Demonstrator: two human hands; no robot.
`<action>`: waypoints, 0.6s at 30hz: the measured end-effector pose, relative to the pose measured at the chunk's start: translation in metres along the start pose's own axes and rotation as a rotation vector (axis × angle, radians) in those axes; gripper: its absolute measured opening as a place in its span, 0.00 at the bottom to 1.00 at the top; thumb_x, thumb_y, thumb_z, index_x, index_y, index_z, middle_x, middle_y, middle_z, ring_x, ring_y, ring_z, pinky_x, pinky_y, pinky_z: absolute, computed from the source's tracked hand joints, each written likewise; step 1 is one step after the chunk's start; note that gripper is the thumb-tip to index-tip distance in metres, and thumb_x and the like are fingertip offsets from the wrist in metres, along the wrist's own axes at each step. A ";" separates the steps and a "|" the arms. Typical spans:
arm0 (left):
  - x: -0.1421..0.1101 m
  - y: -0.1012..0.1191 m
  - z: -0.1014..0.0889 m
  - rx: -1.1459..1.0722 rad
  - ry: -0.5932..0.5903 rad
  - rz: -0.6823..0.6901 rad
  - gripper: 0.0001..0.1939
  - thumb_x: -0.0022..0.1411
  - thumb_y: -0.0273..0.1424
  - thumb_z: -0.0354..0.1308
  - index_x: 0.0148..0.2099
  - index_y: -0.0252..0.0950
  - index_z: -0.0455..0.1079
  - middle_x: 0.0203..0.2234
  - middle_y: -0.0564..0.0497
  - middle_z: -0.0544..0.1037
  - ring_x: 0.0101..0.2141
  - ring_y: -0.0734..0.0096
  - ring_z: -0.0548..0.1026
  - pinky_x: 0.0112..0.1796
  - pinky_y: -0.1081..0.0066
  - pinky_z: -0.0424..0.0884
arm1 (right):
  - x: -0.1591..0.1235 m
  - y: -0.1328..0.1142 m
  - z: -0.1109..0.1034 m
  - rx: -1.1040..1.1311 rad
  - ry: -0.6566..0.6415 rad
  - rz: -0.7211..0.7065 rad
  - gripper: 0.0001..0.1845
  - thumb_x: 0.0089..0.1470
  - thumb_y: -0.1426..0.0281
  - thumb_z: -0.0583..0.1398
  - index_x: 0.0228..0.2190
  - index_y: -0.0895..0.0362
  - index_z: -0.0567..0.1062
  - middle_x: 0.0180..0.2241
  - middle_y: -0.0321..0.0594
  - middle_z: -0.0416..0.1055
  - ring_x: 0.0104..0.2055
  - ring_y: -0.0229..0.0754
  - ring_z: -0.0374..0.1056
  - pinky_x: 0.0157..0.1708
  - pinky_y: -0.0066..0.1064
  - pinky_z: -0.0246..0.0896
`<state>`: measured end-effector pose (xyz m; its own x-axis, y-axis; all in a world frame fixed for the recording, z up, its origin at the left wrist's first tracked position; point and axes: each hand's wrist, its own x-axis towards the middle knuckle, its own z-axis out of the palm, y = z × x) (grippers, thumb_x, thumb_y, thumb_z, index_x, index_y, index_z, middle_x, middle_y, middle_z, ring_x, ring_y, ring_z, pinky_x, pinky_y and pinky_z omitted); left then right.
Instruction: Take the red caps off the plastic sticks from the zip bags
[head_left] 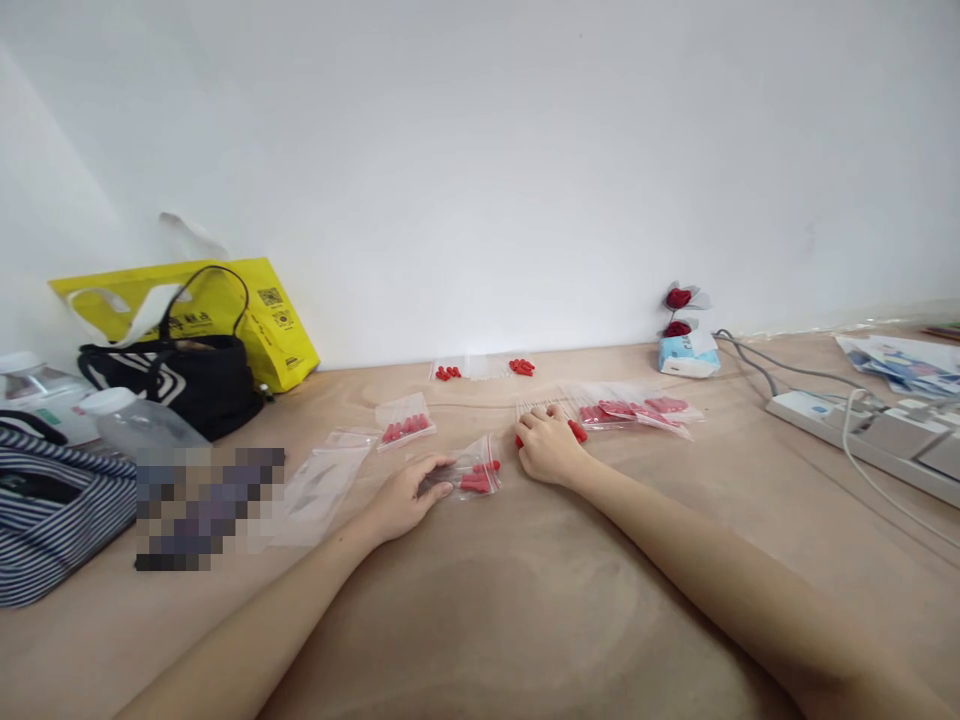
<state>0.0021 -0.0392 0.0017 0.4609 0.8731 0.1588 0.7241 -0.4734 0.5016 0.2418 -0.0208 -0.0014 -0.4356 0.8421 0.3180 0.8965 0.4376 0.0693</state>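
My left hand (pixel 409 497) pinches the edge of a small clear zip bag (pixel 474 468) that holds several red pieces, flat on the tan table (pixel 480 620). Just to its right, my right hand (pixel 547 447) is curled with the fingers closed over small red pieces (pixel 577 431) on the table. Another filled bag (pixel 405 424) lies beyond my left hand. Empty clear bags (pixel 319 485) lie to its left. A row of filled bags (pixel 637 410) stretches away to the right of my right hand.
Two small heaps of red pieces (pixel 521 367) lie near the wall. A black handbag (pixel 176 380) and yellow bag (pixel 247 310) stand at left, beside a striped bag (pixel 52 520) and plastic bottle (pixel 139 425). A tissue pack (pixel 686 355), power strip (pixel 862 425) and papers (pixel 900 360) are at right.
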 end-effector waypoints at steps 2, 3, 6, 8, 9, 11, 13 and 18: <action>0.000 -0.001 0.001 -0.006 0.008 0.005 0.19 0.56 0.38 0.49 0.48 0.36 0.65 0.47 0.46 0.70 0.47 0.63 0.67 0.48 0.62 0.63 | -0.005 -0.004 -0.003 0.105 0.068 0.027 0.10 0.49 0.73 0.52 0.32 0.60 0.72 0.35 0.46 0.69 0.41 0.46 0.59 0.37 0.37 0.42; 0.000 -0.001 0.001 -0.007 0.011 0.008 0.19 0.56 0.38 0.49 0.48 0.36 0.65 0.47 0.46 0.70 0.47 0.63 0.67 0.48 0.62 0.63 | -0.008 -0.006 -0.004 0.178 0.091 0.035 0.10 0.49 0.72 0.52 0.31 0.59 0.73 0.33 0.44 0.69 0.40 0.44 0.60 0.37 0.36 0.42; 0.001 -0.003 0.001 -0.009 0.022 0.026 0.19 0.56 0.39 0.49 0.47 0.37 0.65 0.46 0.47 0.71 0.47 0.63 0.67 0.49 0.61 0.63 | -0.012 -0.014 -0.006 0.394 0.100 0.015 0.09 0.51 0.68 0.54 0.30 0.55 0.74 0.32 0.38 0.70 0.38 0.40 0.60 0.37 0.33 0.43; 0.001 -0.003 0.001 -0.012 0.023 0.035 0.19 0.55 0.40 0.49 0.47 0.37 0.65 0.46 0.47 0.71 0.47 0.62 0.68 0.48 0.61 0.64 | -0.012 -0.018 -0.005 0.478 0.079 -0.018 0.09 0.50 0.64 0.56 0.32 0.53 0.74 0.34 0.37 0.70 0.38 0.40 0.60 0.38 0.33 0.44; 0.001 -0.003 0.002 -0.013 0.024 0.037 0.19 0.56 0.40 0.49 0.47 0.37 0.65 0.46 0.46 0.71 0.47 0.62 0.68 0.48 0.61 0.64 | -0.012 -0.020 -0.005 0.503 0.064 -0.036 0.10 0.50 0.63 0.57 0.34 0.52 0.74 0.35 0.37 0.70 0.39 0.40 0.60 0.38 0.33 0.44; 0.001 -0.002 0.002 -0.009 0.032 0.037 0.20 0.56 0.40 0.49 0.48 0.36 0.64 0.46 0.46 0.71 0.47 0.62 0.68 0.48 0.61 0.64 | -0.010 -0.020 -0.004 0.537 0.021 -0.077 0.13 0.48 0.62 0.58 0.38 0.50 0.73 0.38 0.38 0.69 0.40 0.41 0.59 0.39 0.33 0.45; 0.001 -0.002 0.003 -0.001 0.048 0.035 0.20 0.56 0.40 0.49 0.48 0.36 0.65 0.46 0.46 0.71 0.47 0.62 0.68 0.48 0.62 0.64 | -0.008 -0.019 -0.005 0.556 -0.030 -0.130 0.16 0.46 0.61 0.60 0.39 0.49 0.72 0.40 0.37 0.68 0.42 0.42 0.59 0.40 0.34 0.46; 0.003 0.000 0.004 -0.006 0.084 0.030 0.18 0.57 0.40 0.48 0.46 0.37 0.65 0.43 0.47 0.73 0.43 0.64 0.71 0.44 0.63 0.68 | -0.008 -0.022 -0.005 0.539 -0.037 -0.155 0.21 0.42 0.58 0.62 0.40 0.49 0.72 0.42 0.37 0.68 0.44 0.44 0.59 0.41 0.36 0.46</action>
<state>0.0053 -0.0372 -0.0013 0.4376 0.8654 0.2442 0.7074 -0.4990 0.5006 0.2257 -0.0384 -0.0001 -0.5703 0.7613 0.3085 0.6578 0.6482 -0.3836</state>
